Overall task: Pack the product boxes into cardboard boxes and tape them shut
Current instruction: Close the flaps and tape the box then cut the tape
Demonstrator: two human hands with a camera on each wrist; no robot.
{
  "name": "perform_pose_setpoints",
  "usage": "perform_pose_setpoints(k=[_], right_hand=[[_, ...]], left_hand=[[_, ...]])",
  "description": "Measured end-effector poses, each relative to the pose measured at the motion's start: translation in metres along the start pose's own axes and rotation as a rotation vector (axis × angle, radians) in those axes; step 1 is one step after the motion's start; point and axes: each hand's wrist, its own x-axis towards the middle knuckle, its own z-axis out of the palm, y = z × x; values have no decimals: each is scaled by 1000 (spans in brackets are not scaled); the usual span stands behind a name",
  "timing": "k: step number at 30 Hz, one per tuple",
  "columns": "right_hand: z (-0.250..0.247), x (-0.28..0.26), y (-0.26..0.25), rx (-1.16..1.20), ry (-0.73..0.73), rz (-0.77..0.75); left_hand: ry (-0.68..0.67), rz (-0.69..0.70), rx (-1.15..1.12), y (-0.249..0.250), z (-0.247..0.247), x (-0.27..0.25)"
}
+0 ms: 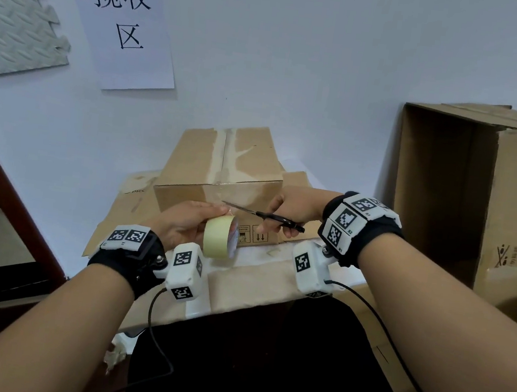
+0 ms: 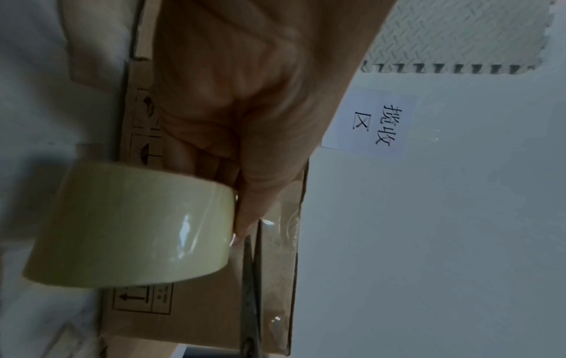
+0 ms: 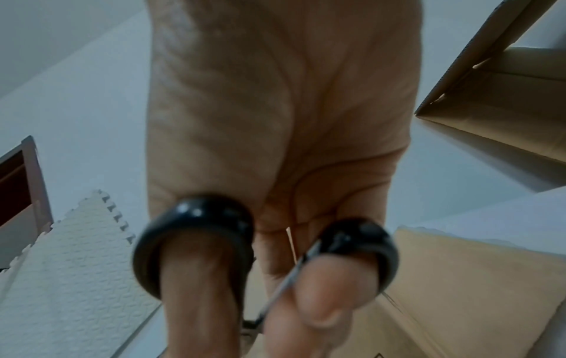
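Note:
A closed cardboard box [image 1: 221,172] stands on the table, clear tape along its top seam and down its front face. My left hand [image 1: 185,223] grips a pale yellow tape roll [image 1: 218,238] in front of the box; the roll [image 2: 131,225] fills the left wrist view. My right hand [image 1: 294,206] holds black-handled scissors [image 1: 267,217], thumb and a finger through the loops [image 3: 196,244]. The scissor blades [image 2: 252,278] sit right beside the roll, at the clear tape strip [image 2: 275,242] running from roll to box.
A large open cardboard carton [image 1: 475,201] stands at the right. Flattened cardboard [image 1: 126,210] lies under and left of the box. A paper sign [image 1: 122,19] and a foam mat [image 1: 17,13] hang on the wall. The table edge [image 1: 238,306] is close to my body.

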Motion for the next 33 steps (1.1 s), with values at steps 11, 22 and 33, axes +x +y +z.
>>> perform_pose_setpoints(k=[11,22,33], right_hand=[[18,-1,-21,209,188,-244],[-12,18,61,381,974,153],[-4,23,118,-57,584,583]], left_hand=[[3,-29,-21,-15,-1,-1],[-158,60,302,-6,21,3],[-249,7,296,-2,47,21]])
